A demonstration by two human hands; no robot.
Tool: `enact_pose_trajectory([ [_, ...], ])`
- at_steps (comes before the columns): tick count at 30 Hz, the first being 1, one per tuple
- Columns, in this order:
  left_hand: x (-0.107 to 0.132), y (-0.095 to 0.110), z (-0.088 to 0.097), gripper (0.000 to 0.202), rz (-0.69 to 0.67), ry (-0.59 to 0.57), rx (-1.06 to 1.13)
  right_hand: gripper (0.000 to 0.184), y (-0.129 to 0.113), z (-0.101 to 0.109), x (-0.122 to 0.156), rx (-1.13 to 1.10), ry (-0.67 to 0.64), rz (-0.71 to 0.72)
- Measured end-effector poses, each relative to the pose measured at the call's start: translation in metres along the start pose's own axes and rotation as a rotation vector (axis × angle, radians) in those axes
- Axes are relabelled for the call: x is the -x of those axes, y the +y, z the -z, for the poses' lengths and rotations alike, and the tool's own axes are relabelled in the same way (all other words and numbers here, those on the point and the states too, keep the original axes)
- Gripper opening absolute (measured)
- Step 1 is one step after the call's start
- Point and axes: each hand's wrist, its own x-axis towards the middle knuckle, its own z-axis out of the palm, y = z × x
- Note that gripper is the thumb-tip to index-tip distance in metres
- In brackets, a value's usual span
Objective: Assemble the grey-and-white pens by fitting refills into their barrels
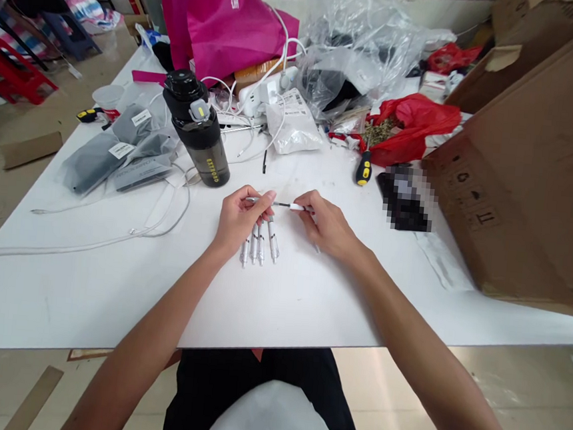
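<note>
My left hand [244, 214] pinches the silvery end of a pen, thumb on top. My right hand [326, 224] closes on the white pen barrel [297, 207]. Between the two hands a thin dark refill [281, 204] shows, roughly level and just above the table. Several white pens [262, 246] with clear ends lie side by side below my left hand, their upper ends partly covered by its fingers. A small clear tip [316, 248] peeks out under my right hand; I cannot make out what it belongs to.
On the white table [108, 300] stand a dark water bottle [200, 134] and a large cardboard box [525, 176]. A phone [404, 198], a screwdriver [364, 168], bagged grey items [106, 156] and white cables [88, 246] lie around. Plastic bags [362, 41] fill the back.
</note>
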Motion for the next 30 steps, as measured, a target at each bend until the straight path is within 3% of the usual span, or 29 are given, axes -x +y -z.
enact_pose_trajectory([
  [3, -0.0021, -0.0002, 0.0011, 0.042, -0.003, 0.019, 0.025, 0.021, -0.0004, 0.0035, -0.0006, 0.046, 0.018, -0.033],
  [10, -0.0045, -0.0021, 0.0044, 0.038, 0.056, 0.024, 0.15, 0.036, -0.0058, 0.0082, -0.0028, 0.17, 0.031, 0.042],
  [30, -0.0088, -0.0009, 0.0086, 0.037, 0.028, 0.15, 0.204, 0.037, -0.0007, 0.0101, -0.0015, 0.145, 0.153, -0.018],
])
